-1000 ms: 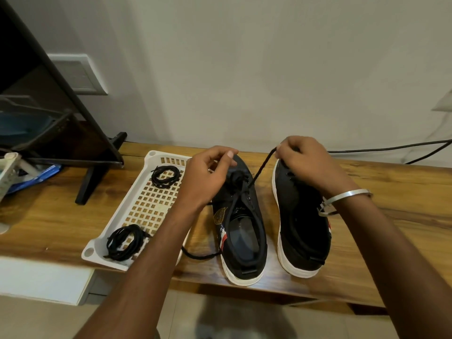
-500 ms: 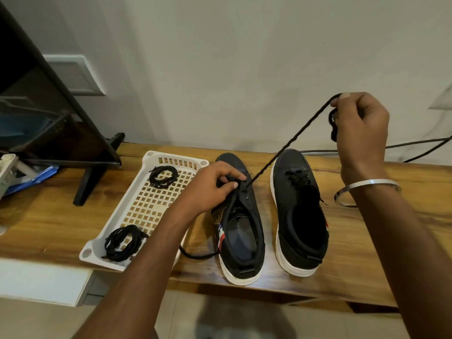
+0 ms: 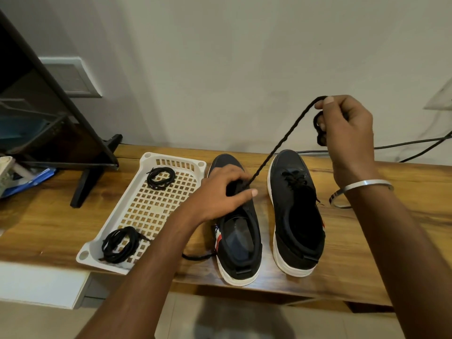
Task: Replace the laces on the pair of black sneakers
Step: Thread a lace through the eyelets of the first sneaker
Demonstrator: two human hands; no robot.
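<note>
Two black sneakers with white soles stand side by side on the wooden table, toes toward the wall. My left hand [image 3: 221, 194] holds the tongue area of the left sneaker [image 3: 238, 243]. A black lace [image 3: 281, 143] runs taut from that shoe's eyelets up to my right hand [image 3: 347, 128], which grips it raised above the right sneaker [image 3: 297, 211]. The lace's other end trails on the table left of the left shoe's heel. The right sneaker has a lace in its eyelets.
A white perforated tray [image 3: 146, 211] left of the shoes holds two coiled black laces [image 3: 161, 177] [image 3: 121, 243]. A black stand [image 3: 90, 177] and clutter sit far left. Cables [image 3: 413, 146] run along the wall at right. The table's front edge [image 3: 281, 288] is close to the heels.
My right hand has pulled the lace up and to the right from near the shoe to high above the right sneaker. My left hand shifted down onto the left shoe's tongue.
</note>
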